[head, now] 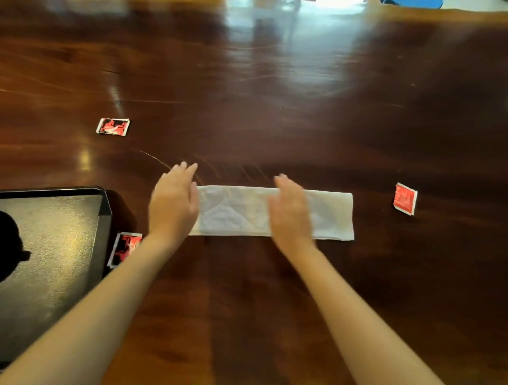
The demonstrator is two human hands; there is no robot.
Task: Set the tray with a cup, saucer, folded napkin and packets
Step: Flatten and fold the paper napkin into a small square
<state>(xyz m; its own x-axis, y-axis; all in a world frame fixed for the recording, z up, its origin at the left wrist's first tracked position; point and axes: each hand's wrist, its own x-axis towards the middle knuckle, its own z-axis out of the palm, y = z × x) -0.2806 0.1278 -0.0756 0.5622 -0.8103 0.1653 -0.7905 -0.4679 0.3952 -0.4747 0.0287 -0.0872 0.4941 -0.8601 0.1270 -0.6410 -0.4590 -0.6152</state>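
Note:
A white napkin (236, 211), folded into a long strip, lies flat on the dark wooden table. My left hand (173, 202) hovers flat over its left end with fingers apart. My right hand (290, 211) is flat above the strip's middle, fingers extended; both hands are blurred. A black tray (105, 217) sits at the lower left. One red packet (125, 248) lies beside the tray's right rim, partly under my left forearm. A second red packet (113, 126) lies farther back on the left, and a third red packet (405, 198) sits at the right. No cup or saucer is in view.
The glossy wooden table (275, 96) stretches far back with bright reflections. A blue object (412, 3) shows at the top right edge. A dark shadow falls on the tray's left part.

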